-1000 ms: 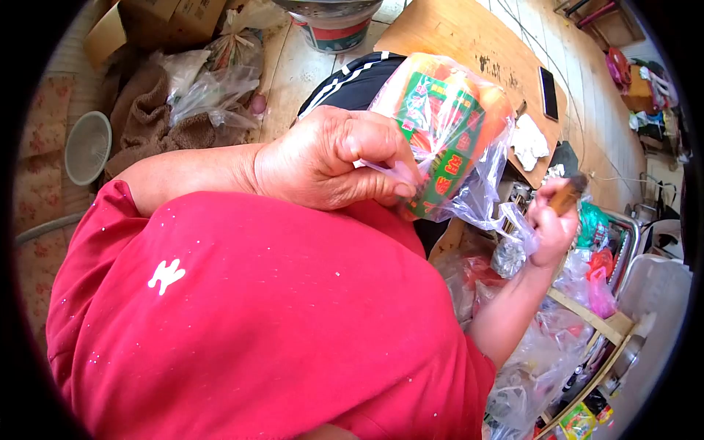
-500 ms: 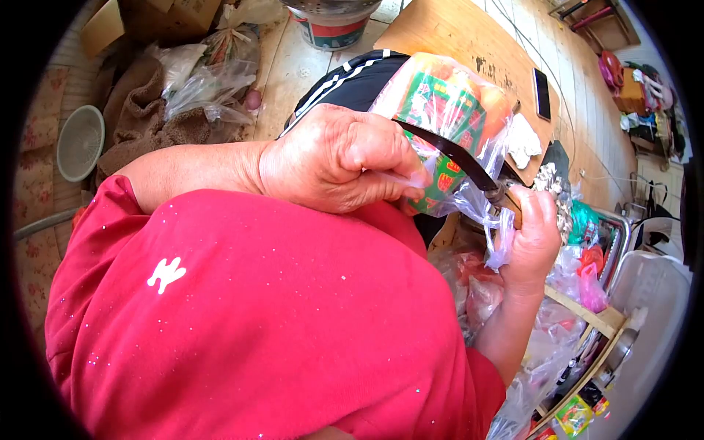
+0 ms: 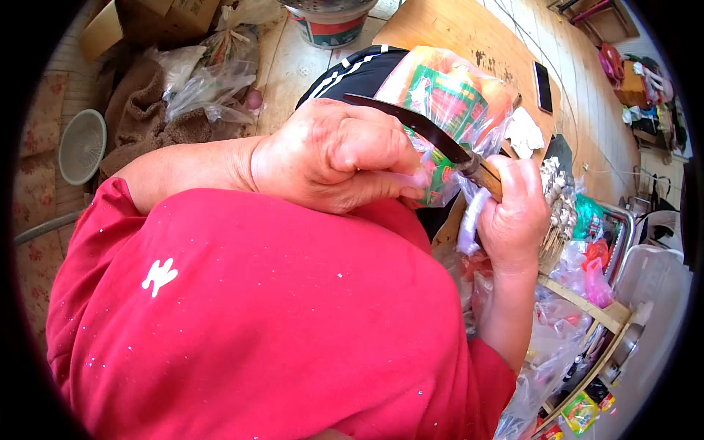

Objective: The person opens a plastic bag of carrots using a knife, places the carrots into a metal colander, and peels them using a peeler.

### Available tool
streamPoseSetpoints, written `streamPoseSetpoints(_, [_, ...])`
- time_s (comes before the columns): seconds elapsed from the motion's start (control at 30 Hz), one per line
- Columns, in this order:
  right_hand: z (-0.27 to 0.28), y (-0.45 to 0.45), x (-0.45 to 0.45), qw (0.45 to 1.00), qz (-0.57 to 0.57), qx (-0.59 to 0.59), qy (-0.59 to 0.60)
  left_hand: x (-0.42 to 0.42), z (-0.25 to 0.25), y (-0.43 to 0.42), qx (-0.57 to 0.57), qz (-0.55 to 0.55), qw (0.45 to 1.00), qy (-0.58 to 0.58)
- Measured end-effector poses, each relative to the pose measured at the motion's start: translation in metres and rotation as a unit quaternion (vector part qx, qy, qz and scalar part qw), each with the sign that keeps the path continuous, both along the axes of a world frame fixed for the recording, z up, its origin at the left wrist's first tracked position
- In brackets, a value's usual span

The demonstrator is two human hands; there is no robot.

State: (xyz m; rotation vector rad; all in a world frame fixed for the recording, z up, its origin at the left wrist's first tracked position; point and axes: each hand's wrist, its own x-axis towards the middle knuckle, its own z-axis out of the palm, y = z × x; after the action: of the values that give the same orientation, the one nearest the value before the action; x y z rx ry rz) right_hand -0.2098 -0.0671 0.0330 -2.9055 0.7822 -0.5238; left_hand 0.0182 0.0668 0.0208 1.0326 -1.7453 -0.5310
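My right hand [image 3: 517, 213] is closed round the wooden handle of a knife [image 3: 422, 125] with a dark, slightly curved blade. The blade points left across a clear plastic bag, its tip just above the knuckles of my left hand [image 3: 341, 154]. That left hand is closed in a pinch on a gathered bit of the plastic bag [image 3: 447, 103], which has green and red print and orange-pink colour showing through. A twisted strip of the bag's plastic hangs against my right hand. The bag rests by my dark trouser leg with white stripes; its lower part is hidden.
Beyond the bag, a phone [image 3: 543, 86] and crumpled white tissue [image 3: 524, 132] lie on a wooden board [image 3: 440, 29]. A patterned bucket [image 3: 330, 26] stands at the top. Left are a bowl [image 3: 82, 147], brown cloth [image 3: 136, 110] and plastic bags; a cluttered rack [image 3: 605, 315] stands right.
My right hand has moved left with the knife, so the blade now reaches further over my left hand. The left hand keeps its pinch on the bag, nearly in place.
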Motion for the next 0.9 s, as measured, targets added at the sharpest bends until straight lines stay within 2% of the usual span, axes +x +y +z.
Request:
streamPoseSetpoints(0.17, [0.001, 0.005, -0.015, 0.999, -0.030, 0.038, 0.000, 0.001, 0.005, 0.001, 0.005, -0.012, 1.000, 0.011])
streamPoseSetpoints(0.27, [0.011, 0.014, -0.011, 0.997, -0.060, 0.023, 0.043, 0.001, 0.006, 0.002, 0.004, -0.014, 1.000, 0.004])
streamPoseSetpoints(0.5, [0.007, 0.014, 0.005, 0.999, -0.023, -0.028, 0.013, -0.001, 0.015, 0.004, 0.016, -0.021, 1.000, -0.008])
streamPoseSetpoints(0.57, [0.007, 0.019, 0.002, 0.991, -0.053, -0.004, 0.123, -0.002, 0.026, 0.006, -0.031, -0.043, 0.998, 0.018])
streamPoseSetpoints(0.63, [-0.002, 0.020, -0.016, 0.993, -0.050, 0.015, 0.104, -0.003, 0.026, 0.010, -0.032, -0.033, 0.998, 0.047])
streamPoseSetpoints(0.7, [-0.009, 0.020, -0.026, 0.981, -0.070, 0.104, -0.147, 0.003, 0.027, 0.014, 0.010, -0.013, 1.000, 0.027])
streamPoseSetpoints(0.77, [-0.005, 0.027, -0.031, 0.980, -0.104, 0.125, -0.113, 0.004, 0.028, 0.009, 0.026, -0.025, 0.998, 0.058])
streamPoseSetpoints(0.83, [-0.016, 0.033, -0.034, 0.904, -0.164, 0.347, -0.186, 0.006, 0.027, 0.006, 0.025, -0.022, 0.998, 0.061])
streamPoseSetpoints(0.9, [-0.005, 0.042, -0.033, 0.912, -0.136, 0.365, -0.129, 0.008, 0.032, 0.006, 0.021, -0.016, 0.998, 0.048])
